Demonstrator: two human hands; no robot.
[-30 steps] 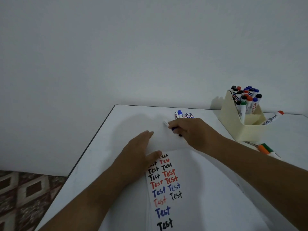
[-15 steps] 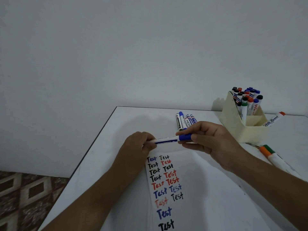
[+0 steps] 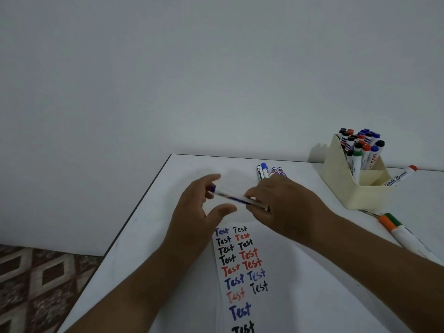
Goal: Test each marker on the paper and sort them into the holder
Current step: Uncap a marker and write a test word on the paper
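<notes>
My right hand (image 3: pixel 283 205) pinches the right end of a white marker (image 3: pixel 230 197) with blue print. It is held level above the top of the paper (image 3: pixel 290 296), which carries rows of "Test" in black, red and blue. The marker's blue end lies against the fingers of my left hand (image 3: pixel 194 212), whose thumb is spread away from it. The marker is blurred, so I cannot tell whether its cap is on. The cream holder (image 3: pixel 341 186) at the back right is packed with several capped markers.
Several loose markers (image 3: pixel 264 170) lie just behind my hands. A red-capped marker (image 3: pixel 398 175) lies by the holder, and an orange and a green marker (image 3: pixel 394 224) lie at the right. The white table's left edge (image 3: pixel 134 227) drops to patterned floor (image 3: pixel 36 284).
My right hand picked a marker from the loose group and brought it over the paper. My left hand gripped its left end, then loosened. The blue end now shows at the left.
</notes>
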